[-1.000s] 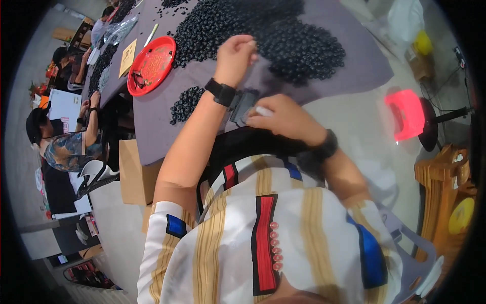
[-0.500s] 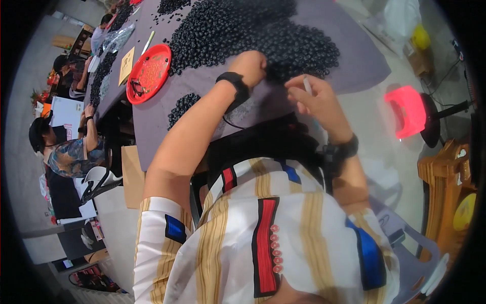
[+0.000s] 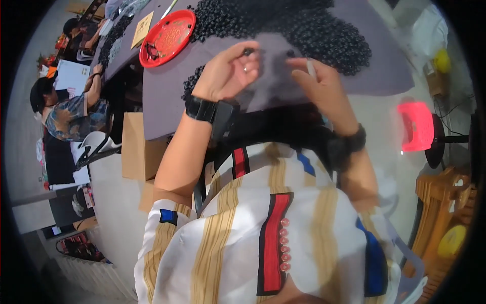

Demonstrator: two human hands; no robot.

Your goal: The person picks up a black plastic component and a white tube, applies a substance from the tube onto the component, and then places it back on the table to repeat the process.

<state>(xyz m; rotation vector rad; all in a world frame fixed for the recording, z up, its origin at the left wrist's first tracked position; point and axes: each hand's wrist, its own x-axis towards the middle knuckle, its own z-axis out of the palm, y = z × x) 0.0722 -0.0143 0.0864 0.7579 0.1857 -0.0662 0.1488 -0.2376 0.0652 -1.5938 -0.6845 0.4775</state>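
Note:
Raised over the grey cloth, my left hand (image 3: 230, 71) is palm up, pinching a small black bead (image 3: 248, 51) between thumb and forefinger. The other fingers curl loosely, and one wears a ring. To its right, my right hand (image 3: 324, 86) grips a slim white pen-like tool (image 3: 311, 69); the tool's far end is hard to make out. Another black bead (image 3: 290, 53) shows just beyond the right fingertips; whether it touches them I cannot tell. Beyond both hands spreads a large heap of black beads (image 3: 329, 43). A smaller bead pile (image 3: 191, 83) is partly hidden behind my left wrist.
A red plate (image 3: 169, 38) with a few dark bits lies at the table's left, beside a tan card (image 3: 143, 30). Cardboard boxes (image 3: 134, 152) stand below the left edge. A pink stool (image 3: 415, 126) is at right. Another person (image 3: 76, 111) sits at far left.
My left hand has drawn back from the heap and turned palm up, showing a bead in its pinch. My right hand keeps the tool. The whole view has shifted slightly.

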